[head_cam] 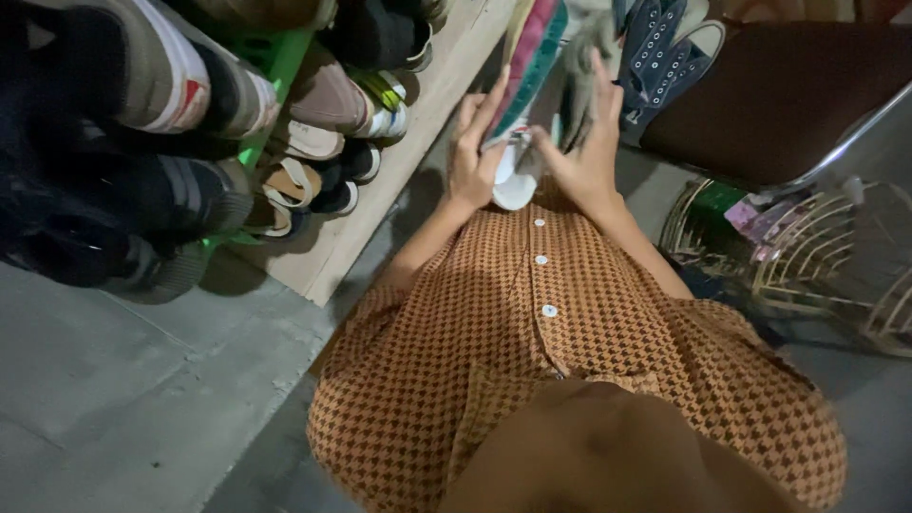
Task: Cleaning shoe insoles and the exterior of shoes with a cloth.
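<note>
My orange shirt (532, 380) sits nearest; left hand (470, 157) clasps the striped shoe (532, 57), right hand (584, 157) presses a grey cloth (581, 71) on it; mid-wipe, I judge; steady grip needed.

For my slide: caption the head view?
Left hand and right hand hold a striped shoe beside a shoe rack.

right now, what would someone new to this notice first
Most striking is the shoe with a white toe and red-and-green striped side, held top centre between the left hand and the right hand, which also grips a grey cloth. Below spreads the person's orange patterned shirt. On the left, rows of shoes fill a wooden shelf.
</note>
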